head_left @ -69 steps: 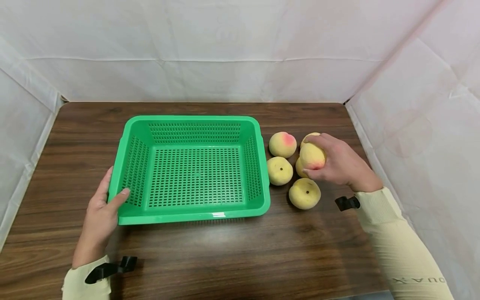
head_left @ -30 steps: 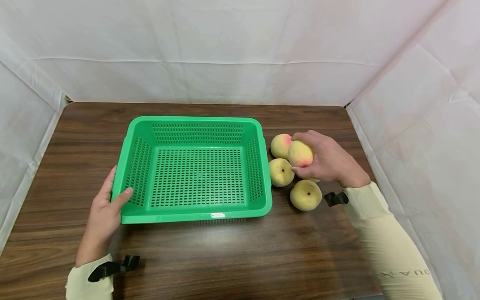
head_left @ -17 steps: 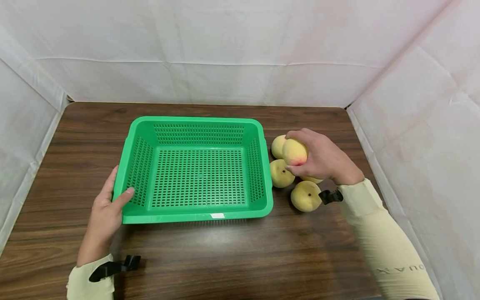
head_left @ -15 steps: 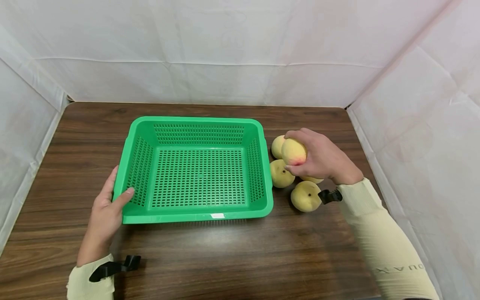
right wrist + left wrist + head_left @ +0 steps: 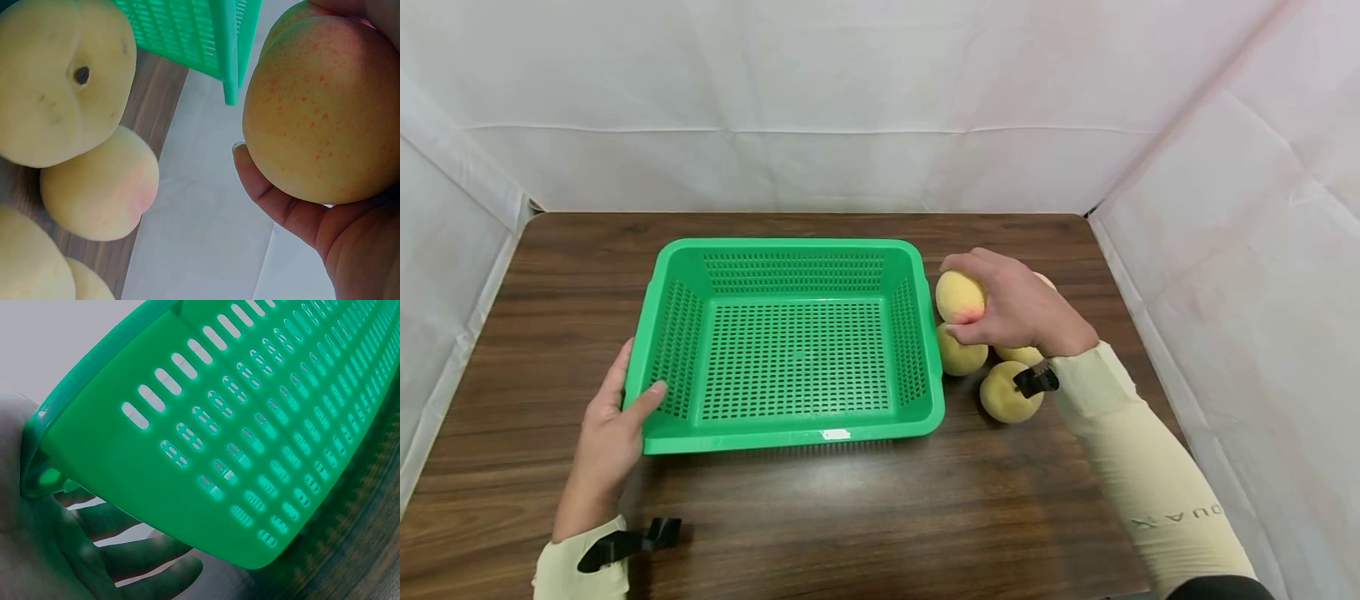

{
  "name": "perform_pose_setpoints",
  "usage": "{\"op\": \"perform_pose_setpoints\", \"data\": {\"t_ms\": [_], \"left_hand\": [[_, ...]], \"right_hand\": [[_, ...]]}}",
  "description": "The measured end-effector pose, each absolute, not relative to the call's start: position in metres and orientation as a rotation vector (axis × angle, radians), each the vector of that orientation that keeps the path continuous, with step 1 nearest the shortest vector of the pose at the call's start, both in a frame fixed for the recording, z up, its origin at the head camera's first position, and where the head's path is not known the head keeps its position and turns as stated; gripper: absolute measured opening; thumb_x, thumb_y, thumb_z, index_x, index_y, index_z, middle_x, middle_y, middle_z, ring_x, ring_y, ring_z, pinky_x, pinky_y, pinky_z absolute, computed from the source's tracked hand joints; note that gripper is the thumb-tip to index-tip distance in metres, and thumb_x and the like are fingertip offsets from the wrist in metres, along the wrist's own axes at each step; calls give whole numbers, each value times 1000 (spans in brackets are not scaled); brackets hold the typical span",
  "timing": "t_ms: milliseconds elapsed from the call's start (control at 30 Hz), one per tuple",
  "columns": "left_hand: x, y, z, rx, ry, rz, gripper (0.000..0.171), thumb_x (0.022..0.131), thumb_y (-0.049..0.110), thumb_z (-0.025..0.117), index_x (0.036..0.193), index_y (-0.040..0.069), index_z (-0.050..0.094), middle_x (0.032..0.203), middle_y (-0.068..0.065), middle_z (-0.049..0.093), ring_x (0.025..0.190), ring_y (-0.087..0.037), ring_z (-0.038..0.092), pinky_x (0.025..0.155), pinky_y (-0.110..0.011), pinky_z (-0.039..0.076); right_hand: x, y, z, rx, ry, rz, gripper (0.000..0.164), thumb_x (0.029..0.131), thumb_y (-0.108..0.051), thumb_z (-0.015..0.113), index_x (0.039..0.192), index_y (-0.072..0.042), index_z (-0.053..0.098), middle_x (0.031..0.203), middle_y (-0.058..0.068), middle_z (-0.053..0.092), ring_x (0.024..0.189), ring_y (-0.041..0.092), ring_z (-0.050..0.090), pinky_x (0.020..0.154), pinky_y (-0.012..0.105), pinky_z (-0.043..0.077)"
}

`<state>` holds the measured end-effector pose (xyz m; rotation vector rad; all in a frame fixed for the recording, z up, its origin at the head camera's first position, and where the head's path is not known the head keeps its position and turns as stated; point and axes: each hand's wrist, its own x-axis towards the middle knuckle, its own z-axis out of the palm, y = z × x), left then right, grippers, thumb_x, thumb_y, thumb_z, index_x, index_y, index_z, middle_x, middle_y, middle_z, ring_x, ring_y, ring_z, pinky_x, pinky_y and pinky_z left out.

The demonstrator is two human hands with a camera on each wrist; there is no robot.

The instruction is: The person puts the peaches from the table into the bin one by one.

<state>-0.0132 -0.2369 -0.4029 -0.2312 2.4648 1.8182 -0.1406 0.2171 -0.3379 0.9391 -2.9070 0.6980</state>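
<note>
An empty green plastic basket (image 5: 801,358) with slotted sides sits on the table. My left hand (image 5: 606,442) grips its left side, thumb over the rim and fingers outside; the left wrist view shows the fingers (image 5: 137,556) under the rim. A yellow peach with a pink blush (image 5: 960,297) is in my right hand (image 5: 1018,300), thumb and fingers curled round it. That hand is just right of the basket's right rim, above other peaches. In the right wrist view the held peach (image 5: 325,112) is close to the camera, the basket's corner (image 5: 228,50) beyond it.
Several more peaches lie right of the basket, among them a near one (image 5: 1011,393) and one by the rim (image 5: 962,352). My right hand partly covers the others. White sheeting (image 5: 850,100) walls the back and sides of the brown wooden table (image 5: 820,525).
My right hand has carried the peach leftward, from over the right-hand peaches to beside the basket's rim. The left hand keeps its grip on the basket, which stays in place.
</note>
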Motion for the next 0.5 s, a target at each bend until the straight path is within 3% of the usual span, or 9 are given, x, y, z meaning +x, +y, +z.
{"op": "perform_pose_setpoints", "data": {"t_ms": [200, 500], "left_hand": [[-15, -237, -403, -196, 2473, 1838, 62, 101, 25, 50, 153, 34, 15, 156, -10, 21, 132, -18, 29, 84, -6, 33], [-14, -237, -402, -215, 2404, 1909, 62, 101, 22, 50, 153, 33, 17, 156, -8, 19, 134, -18, 25, 86, -6, 32]], "right_hand": [[-146, 210, -337, 1014, -2861, 720, 58, 64, -33, 82, 115, -19, 58, 91, -8, 51, 74, 11, 48, 60, 31, 45], [-150, 196, -335, 1056, -2861, 774, 54, 65, -32, 82, 113, -23, 59, 87, -9, 50, 77, 7, 46, 59, 30, 46]]}}
